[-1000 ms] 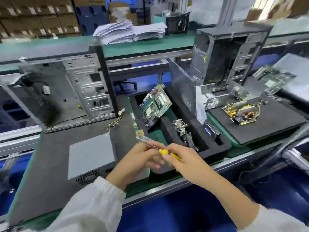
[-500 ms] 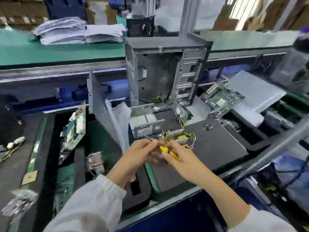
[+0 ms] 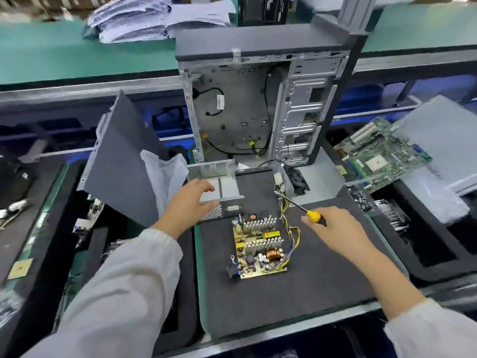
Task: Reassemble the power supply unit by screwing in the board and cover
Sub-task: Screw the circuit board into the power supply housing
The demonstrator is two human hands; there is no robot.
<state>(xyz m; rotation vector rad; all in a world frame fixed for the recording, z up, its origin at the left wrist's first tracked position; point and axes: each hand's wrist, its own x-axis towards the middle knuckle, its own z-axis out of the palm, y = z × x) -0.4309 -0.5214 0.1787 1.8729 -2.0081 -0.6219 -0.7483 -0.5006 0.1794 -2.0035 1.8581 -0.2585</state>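
The bare power supply board (image 3: 259, 248), yellow with silver heat sinks, a copper coil and a bundle of coloured wires, lies on the black foam mat (image 3: 322, 285). Behind it lies the grey metal power supply case (image 3: 222, 188) with perforated sides. My left hand (image 3: 189, 202) reaches over the case's near left edge, fingers spread and thumb out; whether it touches the metal is unclear. My right hand (image 3: 333, 227) grips a screwdriver (image 3: 299, 206) with a yellow and black handle, its tip pointing up and left above the wires.
An open computer tower (image 3: 260, 104) stands upright behind the mat. A grey side panel (image 3: 121, 161) leans at the left beside a white plastic bag (image 3: 165, 174). A green motherboard (image 3: 379, 156) and a bag of screws (image 3: 361, 200) lie at the right. Foam trays flank the mat.
The view swung right from the left bench to the mat. My hands, joined on the screwdriver before, have parted: the left reaches toward the case, the right keeps the screwdriver.
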